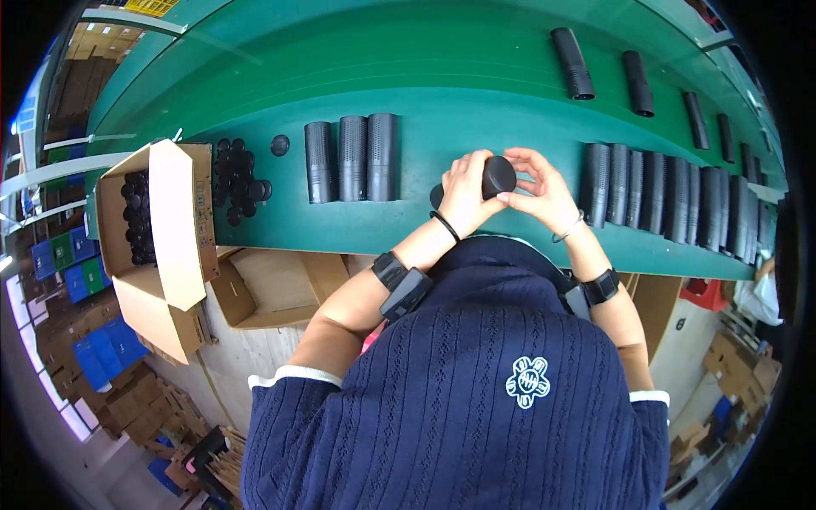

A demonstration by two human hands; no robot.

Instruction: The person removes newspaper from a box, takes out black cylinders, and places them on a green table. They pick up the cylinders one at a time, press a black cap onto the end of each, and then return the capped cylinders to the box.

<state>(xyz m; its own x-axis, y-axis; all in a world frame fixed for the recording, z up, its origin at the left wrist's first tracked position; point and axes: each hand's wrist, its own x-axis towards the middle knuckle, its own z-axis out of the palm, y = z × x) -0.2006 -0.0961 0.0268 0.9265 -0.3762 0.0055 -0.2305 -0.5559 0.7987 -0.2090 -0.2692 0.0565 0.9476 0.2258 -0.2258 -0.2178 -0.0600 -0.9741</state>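
My left hand (464, 191) is wrapped round a black tube whose round end, closed by a flat black cap (500, 176), points up toward me. A dark end (437, 197) shows at the left edge of that hand; whether it belongs to the same tube I cannot tell. My right hand (544, 191) has its thumb and fingertips at the rim of the cap, fingers curved around its right side. To the left, three black perforated tubes (354, 159) lie side by side on the green table (476, 119).
Several loose black caps (238, 178) lie at the left, beside an open carton (183, 225) holding more. A row of black tubes (650, 191) fills the right side. Further tubes (573, 64) lie spaced out along the green surface behind. Below the table edge sits an open box (272, 285).
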